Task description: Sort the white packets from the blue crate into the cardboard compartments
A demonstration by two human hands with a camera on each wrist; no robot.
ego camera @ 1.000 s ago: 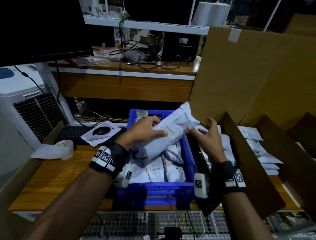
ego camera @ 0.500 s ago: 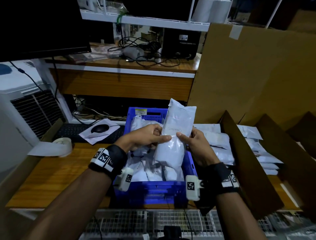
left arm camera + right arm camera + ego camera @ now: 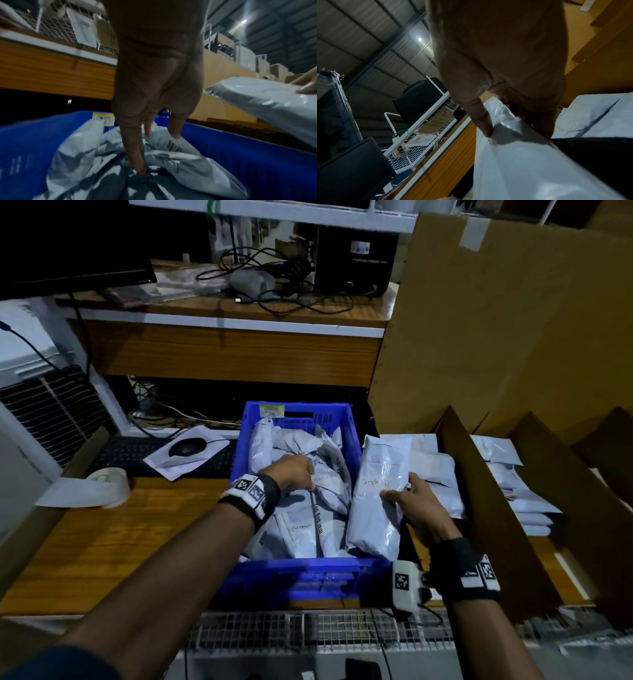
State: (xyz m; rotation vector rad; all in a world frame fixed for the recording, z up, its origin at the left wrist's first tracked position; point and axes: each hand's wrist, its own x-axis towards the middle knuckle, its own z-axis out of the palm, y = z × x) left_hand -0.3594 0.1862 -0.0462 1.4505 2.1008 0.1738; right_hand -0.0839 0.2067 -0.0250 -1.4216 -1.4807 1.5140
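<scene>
Sorting is partway through, judging by how things lie. The right hand [image 3: 419, 513] pinches one white packet [image 3: 378, 498] between thumb and fingers [image 3: 483, 121], holding it upright over the right edge of the blue crate [image 3: 301, 575], just beside the nearest cardboard compartment [image 3: 435, 470]. That compartment already holds several packets stacked flat, and the next compartment [image 3: 513, 474], past a cardboard divider [image 3: 479, 491], also has a pile. The left hand [image 3: 294, 474] reaches down into the crate, its fingers [image 3: 135, 148] extended and pressing into the crumpled heap of packets [image 3: 308, 518]; whether they have closed on one I cannot tell, though they look fairly straight. A good many packets remain in the crate, so I judge a fair part of the work is left. The crate stands on a wooden tabletop [image 3: 113, 542], with a roll of tape [image 3: 106, 482] off to the left.
</scene>
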